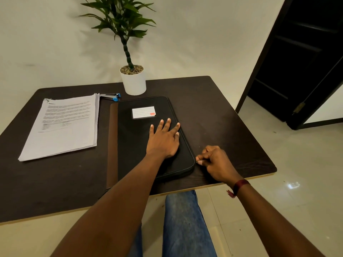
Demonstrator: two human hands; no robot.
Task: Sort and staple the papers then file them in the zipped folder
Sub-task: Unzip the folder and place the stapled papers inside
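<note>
A black zipped folder [133, 145] lies closed at the middle of a dark table [213, 117]. The left hand [163, 143] presses flat on it, fingers spread. The right hand [215, 162] is curled, pinching at the folder's near right corner, likely the zip pull. The papers [65, 127] are stacked to the left beside a blue stapler [111, 97] and seem fastened at one corner. Filing remains.

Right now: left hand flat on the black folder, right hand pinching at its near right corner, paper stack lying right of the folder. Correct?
One error: the paper stack lies left of the folder, not right, as the head view shows. The left hand rests flat on the folder and the right hand pinches at its near right corner.
</note>
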